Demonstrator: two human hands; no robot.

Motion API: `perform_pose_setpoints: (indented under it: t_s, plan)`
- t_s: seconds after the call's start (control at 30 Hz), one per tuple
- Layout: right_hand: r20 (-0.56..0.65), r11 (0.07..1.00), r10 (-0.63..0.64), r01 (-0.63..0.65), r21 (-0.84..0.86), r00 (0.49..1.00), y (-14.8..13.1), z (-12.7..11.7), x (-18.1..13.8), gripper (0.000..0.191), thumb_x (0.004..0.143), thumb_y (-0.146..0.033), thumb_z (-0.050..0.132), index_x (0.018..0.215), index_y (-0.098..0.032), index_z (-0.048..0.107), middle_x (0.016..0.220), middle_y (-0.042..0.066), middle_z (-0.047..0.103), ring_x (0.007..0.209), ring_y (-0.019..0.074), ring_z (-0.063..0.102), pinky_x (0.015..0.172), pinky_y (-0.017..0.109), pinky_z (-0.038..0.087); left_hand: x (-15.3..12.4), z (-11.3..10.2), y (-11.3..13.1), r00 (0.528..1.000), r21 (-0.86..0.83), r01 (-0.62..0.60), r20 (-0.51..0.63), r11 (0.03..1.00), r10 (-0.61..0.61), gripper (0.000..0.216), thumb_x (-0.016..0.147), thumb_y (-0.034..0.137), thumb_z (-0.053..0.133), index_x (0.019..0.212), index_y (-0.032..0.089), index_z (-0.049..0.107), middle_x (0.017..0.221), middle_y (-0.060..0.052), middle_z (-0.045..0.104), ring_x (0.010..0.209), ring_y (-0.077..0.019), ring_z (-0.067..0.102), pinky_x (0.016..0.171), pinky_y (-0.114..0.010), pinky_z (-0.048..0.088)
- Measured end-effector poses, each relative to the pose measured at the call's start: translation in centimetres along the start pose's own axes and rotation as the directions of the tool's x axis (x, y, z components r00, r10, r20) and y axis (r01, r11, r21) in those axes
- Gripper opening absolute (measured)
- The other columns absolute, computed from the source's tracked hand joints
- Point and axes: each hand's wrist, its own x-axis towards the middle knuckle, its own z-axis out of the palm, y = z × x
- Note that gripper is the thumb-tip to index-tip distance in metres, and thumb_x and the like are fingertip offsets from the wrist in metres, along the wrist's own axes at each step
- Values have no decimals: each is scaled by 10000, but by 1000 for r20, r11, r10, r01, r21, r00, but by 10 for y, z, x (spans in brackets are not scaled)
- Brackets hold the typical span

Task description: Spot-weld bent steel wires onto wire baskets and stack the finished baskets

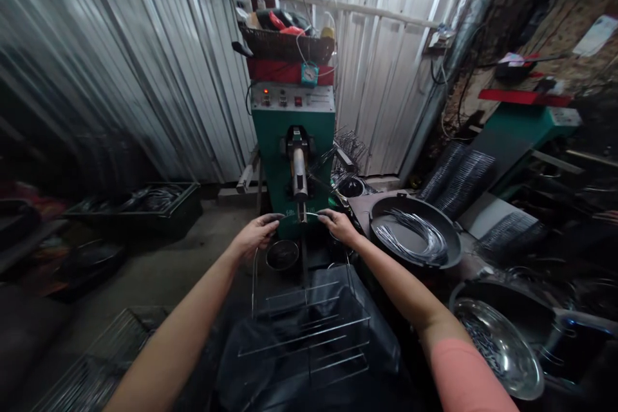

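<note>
A thin, bent metal wire (pixel 312 214) passes at the lower tip of the green machine's (pixel 293 117) upright metal head (pixel 299 170). My left hand (pixel 258 235) pinches its left end, fingers closed. On the other side, my right hand (pixel 339 226) is closed on the right end between thumb and fingers. Below both hands a wire rack (pixel 302 337) lies over a dark cover (pixel 381 335) across my lap. Upright wires rise from it near each hand; whether the hands touch them I cannot tell.
To the right, a black pan (pixel 456 251) holds a coil of wires, with a shiny metal bowl (pixel 526 367) of small parts nearer me. A dark bin (pixel 181 212) stands on the left, and wire racks (pixel 103 347) lie lower left. A small round container (pixel 282 255) sits below the machine head.
</note>
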Motion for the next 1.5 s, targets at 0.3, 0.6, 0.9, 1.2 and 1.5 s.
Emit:
perform_pose_setpoints:
  t_s: [0.3, 0.6, 0.9, 1.2, 1.5]
  plan:
    - [182, 935, 43, 25, -355, 982, 20, 30, -13, 198, 896, -282, 432, 890, -190, 608, 730, 27, 630, 652, 148, 568, 592, 224, 364, 17, -17, -43, 993, 66, 90, 75, 994, -95, 399, 512, 332, 759, 867, 178, 661, 420, 75, 381, 305, -39, 271, 311, -138, 144]
    - [235, 909, 101, 6, -417, 967, 37, 43, -2, 218, 909, -300, 413, 1016, -266, 599, 825, 27, 685, 733, 180, 626, 586, 229, 369, 38, -15, -54, 981, 300, -196, 57, 934, 187, 172, 544, 261, 705, 703, 200, 681, 569, -7, 601, 483, -128, 504, 429, -193, 363]
    - [336, 775, 175, 81, -627, 925, 48, 45, 3, 391, 923, -244, 332, 1298, -286, 434, 1034, 60, 647, 870, 180, 617, 684, 228, 407, 60, -20, -68, 850, 681, -517, 336, 519, 406, 313, 810, 348, 455, 1008, 202, 648, 934, -57, 691, 839, -195, 631, 764, -285, 457]
    - [379, 756, 201, 103, -646, 903, 39, 33, 24, 387, 927, -244, 293, 1287, -270, 432, 1045, 74, 639, 885, 201, 601, 681, 253, 389, 76, -17, -60, 855, 749, -505, 367, 429, 366, 302, 840, 309, 383, 979, 177, 617, 857, -52, 691, 764, -173, 631, 679, -249, 444]
    - [366, 815, 198, 54, -576, 909, 48, 36, 31, 313, 930, -276, 328, 1188, -282, 505, 1003, 38, 666, 866, 175, 604, 644, 224, 340, 78, -17, -59, 886, 755, -453, 323, 474, 332, 323, 832, 347, 371, 961, 181, 617, 821, -46, 681, 749, -171, 619, 666, -245, 429]
